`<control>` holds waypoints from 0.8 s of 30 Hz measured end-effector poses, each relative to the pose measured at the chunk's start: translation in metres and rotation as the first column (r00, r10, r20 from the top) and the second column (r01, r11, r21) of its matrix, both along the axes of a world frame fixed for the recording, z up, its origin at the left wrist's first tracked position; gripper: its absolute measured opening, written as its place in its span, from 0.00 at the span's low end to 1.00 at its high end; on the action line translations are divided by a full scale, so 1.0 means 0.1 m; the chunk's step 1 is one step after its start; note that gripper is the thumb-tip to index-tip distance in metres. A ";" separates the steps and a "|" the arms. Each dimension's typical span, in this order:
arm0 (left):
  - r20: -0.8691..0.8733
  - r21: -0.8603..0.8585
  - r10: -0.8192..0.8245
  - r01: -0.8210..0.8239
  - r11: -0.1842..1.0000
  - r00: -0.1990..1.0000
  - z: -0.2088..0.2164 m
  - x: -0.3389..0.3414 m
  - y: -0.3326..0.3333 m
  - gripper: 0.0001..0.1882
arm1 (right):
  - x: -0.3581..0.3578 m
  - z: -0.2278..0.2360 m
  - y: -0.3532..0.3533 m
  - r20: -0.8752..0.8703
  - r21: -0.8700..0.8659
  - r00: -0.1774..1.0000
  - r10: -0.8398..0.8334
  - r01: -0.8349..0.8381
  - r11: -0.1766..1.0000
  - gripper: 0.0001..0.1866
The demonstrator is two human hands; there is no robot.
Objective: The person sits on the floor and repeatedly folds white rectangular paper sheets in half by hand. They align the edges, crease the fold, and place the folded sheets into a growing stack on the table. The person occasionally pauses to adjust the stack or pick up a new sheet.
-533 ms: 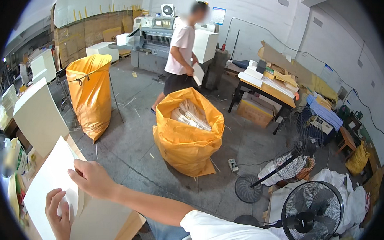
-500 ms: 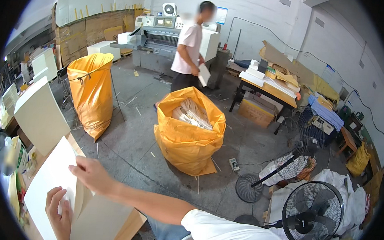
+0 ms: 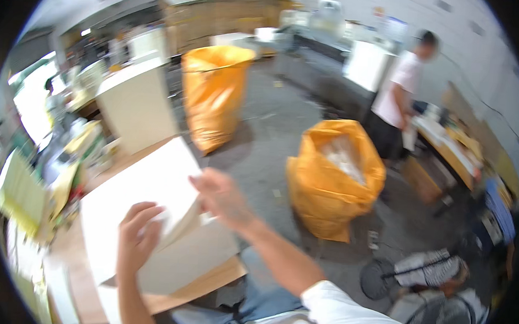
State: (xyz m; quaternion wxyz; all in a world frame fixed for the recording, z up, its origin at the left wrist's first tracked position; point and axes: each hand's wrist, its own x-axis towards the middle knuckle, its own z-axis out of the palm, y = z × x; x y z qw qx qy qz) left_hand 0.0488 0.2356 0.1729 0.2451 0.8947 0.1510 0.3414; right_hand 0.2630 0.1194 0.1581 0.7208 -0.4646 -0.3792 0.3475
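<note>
A tall stack of white paper point(image 3: 130, 187) stands before me on a wooden board point(image 3: 211, 278). At its right edge my right hand point(image 3: 222, 198) is closed, with the fingertips on the rim of the upper sheets; motion smears it. Just below those fingers, some sheets curl up and stand apart from the stack. My left hand point(image 3: 138, 238) hovers at or just over the top of the paper, fingers curved and thumb apart. Whether it touches the paper I cannot tell.
Two orange sacks, one upright point(image 3: 216, 95) and one filled with paper strips point(image 3: 334, 183), stand on the floor. Another paper stack point(image 3: 139, 103) rises beyond mine. A person point(image 3: 398, 99) is at a table point(image 3: 448, 148) on the right. A fan point(image 3: 445, 315) sits lower right.
The view has swung left, so the scene sits further right. The person has walked from the cutting machine to the table. Both hands remain at the paper stack.
</note>
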 end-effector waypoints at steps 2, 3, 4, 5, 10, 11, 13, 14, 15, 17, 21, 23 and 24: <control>-0.032 -0.105 0.006 -0.009 0.994 0.999 0.03 0.01 -0.05 0.15 | -0.02 0.08 -0.10 0.439 -0.063 0.874 -0.207 0.259 0.964 0.24; -0.079 -0.085 -0.028 0.021 0.996 0.996 0.01 0.09 -0.03 0.17 | 0.01 0.08 -0.17 0.459 -0.059 0.849 -0.262 0.323 0.944 0.22; -0.107 -0.059 -0.074 0.068 0.996 0.991 0.07 0.12 -0.05 0.21 | 0.02 0.10 -0.19 0.478 -0.049 0.822 -0.310 0.377 0.925 0.21; -0.094 -0.035 -0.087 0.084 0.996 0.992 0.03 0.07 0.00 0.27 | -0.01 0.17 -0.17 0.258 -0.089 0.941 -0.219 0.249 0.964 0.20; -0.043 -0.116 -0.109 0.103 0.988 0.993 0.05 0.00 -0.03 0.35 | 0.00 0.18 -0.16 -0.061 -0.090 0.997 -0.049 0.043 0.995 0.20; -0.039 -0.126 -0.109 0.104 0.987 0.993 0.05 -0.02 -0.01 0.35 | 0.00 0.18 -0.15 -0.042 -0.087 0.998 -0.046 0.043 0.995 0.20; -0.022 -0.151 -0.120 0.115 0.982 0.993 0.03 -0.01 0.00 0.34 | 0.03 0.16 -0.16 0.018 -0.082 0.999 -0.052 0.053 0.995 0.20; -0.009 -0.169 -0.129 0.126 0.978 0.992 0.04 -0.01 0.00 0.32 | 0.03 0.18 -0.16 0.041 -0.088 0.998 -0.053 0.057 0.995 0.20; 0.007 -0.187 -0.138 0.137 0.973 0.990 0.04 -0.01 0.01 0.31 | 0.03 0.20 -0.17 0.065 -0.095 0.996 -0.055 0.061 0.994 0.21; 0.024 -0.205 -0.126 0.128 0.970 0.992 0.05 -0.01 0.01 0.29 | 0.03 0.24 -0.17 0.108 -0.110 0.992 -0.059 0.071 0.991 0.21; 0.087 -0.274 -0.020 0.043 0.961 0.996 0.05 0.04 -0.07 0.26 | 0.01 0.20 -0.12 0.554 -0.026 0.793 -0.254 0.321 0.947 0.21; 0.058 -0.265 -0.043 0.057 0.963 0.997 0.07 0.06 -0.09 0.25 | 0.02 0.09 -0.04 0.642 0.081 0.681 -0.352 0.397 0.914 0.20; 0.001 -0.224 -0.091 0.089 0.971 0.996 0.10 0.03 -0.06 0.25 | 0.01 0.13 -0.05 0.468 0.003 0.842 -0.268 0.301 0.953 0.20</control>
